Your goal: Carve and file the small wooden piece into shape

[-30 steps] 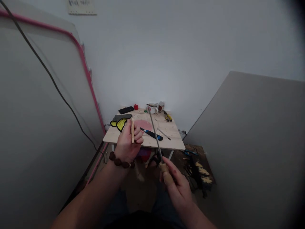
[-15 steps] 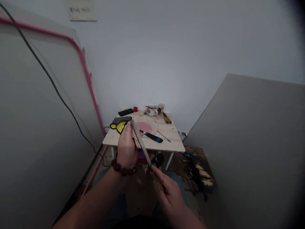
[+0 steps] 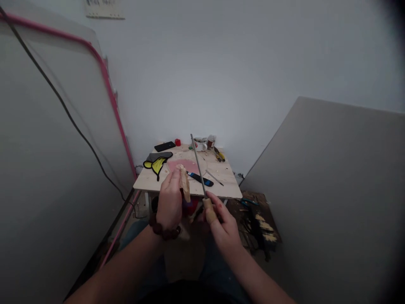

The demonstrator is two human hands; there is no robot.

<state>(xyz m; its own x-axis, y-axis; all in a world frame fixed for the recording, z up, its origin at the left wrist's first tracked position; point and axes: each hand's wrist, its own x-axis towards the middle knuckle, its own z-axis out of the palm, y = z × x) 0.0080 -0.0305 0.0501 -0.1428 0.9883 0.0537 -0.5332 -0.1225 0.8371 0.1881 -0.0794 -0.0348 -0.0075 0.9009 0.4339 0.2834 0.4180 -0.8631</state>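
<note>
Left hand [image 3: 170, 200]: gripping one pale wood piece [image 3: 185, 185], by the front edge of the tabletop [image 3: 148, 181]. Right hand [image 3: 226, 230]: closed round one wooden-handled file [image 3: 201, 177], slanting upward, apart from the wood piece.

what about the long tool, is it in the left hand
No, the right hand grips its handle; the left hand holds a wooden piece.

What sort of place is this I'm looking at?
Probably a small makeshift woodworking corner: the left hand holds a piece of wood, the right hand a long file-like tool, and a small table with more tools stands by the wall.
</note>
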